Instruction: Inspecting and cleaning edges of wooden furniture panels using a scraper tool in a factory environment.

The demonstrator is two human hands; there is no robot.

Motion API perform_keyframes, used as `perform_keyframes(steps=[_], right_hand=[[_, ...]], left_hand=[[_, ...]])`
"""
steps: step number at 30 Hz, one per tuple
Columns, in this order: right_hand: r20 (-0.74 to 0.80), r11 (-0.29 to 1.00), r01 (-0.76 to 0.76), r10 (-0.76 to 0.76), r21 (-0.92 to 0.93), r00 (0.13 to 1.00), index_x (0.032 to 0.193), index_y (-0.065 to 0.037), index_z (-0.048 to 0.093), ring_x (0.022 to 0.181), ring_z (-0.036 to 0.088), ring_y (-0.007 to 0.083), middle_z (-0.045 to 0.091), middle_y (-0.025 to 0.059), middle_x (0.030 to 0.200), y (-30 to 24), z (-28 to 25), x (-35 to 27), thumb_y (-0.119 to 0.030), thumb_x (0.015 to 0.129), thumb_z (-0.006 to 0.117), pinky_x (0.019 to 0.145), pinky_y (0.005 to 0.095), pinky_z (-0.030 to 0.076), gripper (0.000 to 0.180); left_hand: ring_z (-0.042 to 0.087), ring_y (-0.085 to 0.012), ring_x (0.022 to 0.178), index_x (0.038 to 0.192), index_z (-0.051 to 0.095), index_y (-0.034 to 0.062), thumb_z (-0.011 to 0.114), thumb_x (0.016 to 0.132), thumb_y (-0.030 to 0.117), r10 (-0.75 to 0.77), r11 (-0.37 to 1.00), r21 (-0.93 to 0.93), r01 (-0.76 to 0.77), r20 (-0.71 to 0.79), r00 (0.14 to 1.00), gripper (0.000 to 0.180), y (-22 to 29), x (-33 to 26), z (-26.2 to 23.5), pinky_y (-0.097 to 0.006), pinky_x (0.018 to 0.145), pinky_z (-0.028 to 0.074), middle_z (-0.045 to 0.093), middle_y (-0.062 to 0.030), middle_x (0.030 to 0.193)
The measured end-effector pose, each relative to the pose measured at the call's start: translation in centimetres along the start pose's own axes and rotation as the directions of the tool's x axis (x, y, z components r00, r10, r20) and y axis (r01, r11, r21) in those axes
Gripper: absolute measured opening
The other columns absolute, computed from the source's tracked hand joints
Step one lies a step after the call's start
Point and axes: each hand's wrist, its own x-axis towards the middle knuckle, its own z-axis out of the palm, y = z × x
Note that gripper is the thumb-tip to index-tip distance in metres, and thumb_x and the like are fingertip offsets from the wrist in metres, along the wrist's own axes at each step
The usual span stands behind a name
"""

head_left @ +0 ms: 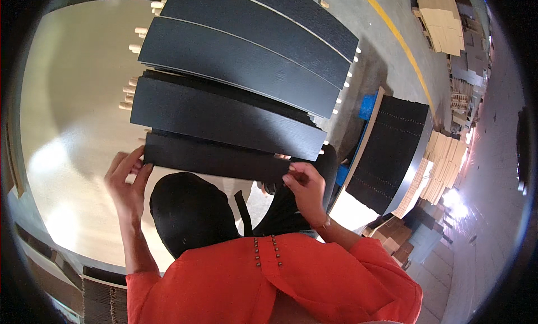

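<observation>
A narrow black wooden board (pixel 216 158) is held level above my lap, its long side running left to right. My left hand (pixel 128 178) is closed on its left end, fingers and thumb pinching the corner. The right end sits between the fingers and thumb of my right hand (pixel 307 190). Just beyond it lies a wider black board (pixel 224 115), on top of a stack of similar ones. Pale wooden dowels (pixel 126 97) stick out of the stack's left end, and more show at the right end.
Several more rows of black boards (pixel 235 60) with dowels lie farther off on the pale tabletop (pixel 84 72). To the right, a dark stack of boards (pixel 389 150) stands by a blue object (pixel 367 106). A yellow line (pixel 400 41) crosses the concrete floor beside stacked pale wood (pixel 440 18).
</observation>
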Motion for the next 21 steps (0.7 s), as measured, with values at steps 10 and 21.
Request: perform_keyframes(steps=[10, 21], right_hand=[[-0.217, 0.986, 0.127, -0.147, -0.107, 0.965, 0.093, 0.001, 0.060, 0.075, 0.063, 0.0138, 0.064, 0.0070, 0.087, 4.7, 0.2, 3.5, 0.000, 0.079, 0.063, 0.067, 0.0267, 0.050, 0.015], [0.122, 0.895, -0.124, 0.078, 0.428, 0.989, 0.108, 0.002, 0.050, 0.075, 0.066, 0.0242, 0.063, 0.0139, 0.089, -3.7, 0.8, 5.5, 0.010, 0.079, 0.060, 0.067, 0.0362, 0.059, 0.032]], left_hand=[[0.055, -0.0092, 0.069, 0.112, 0.064, 0.0012, 0.067, 0.075, -0.006, -0.113, 0.987, -0.118, 0.109, -0.025, 0.993, 0.037, -1.1, 2.5, 1.8, -0.022, 0.064, 0.046, 0.061, -0.0047, 0.083], [0.063, -0.0172, 0.086, 0.112, 0.053, -0.0032, 0.063, 0.077, -0.003, -0.146, 0.929, -0.315, 0.195, 0.174, 0.974, 0.036, 3.9, 6.4, 2.7, -0.032, 0.078, 0.052, 0.064, -0.0116, 0.097]])
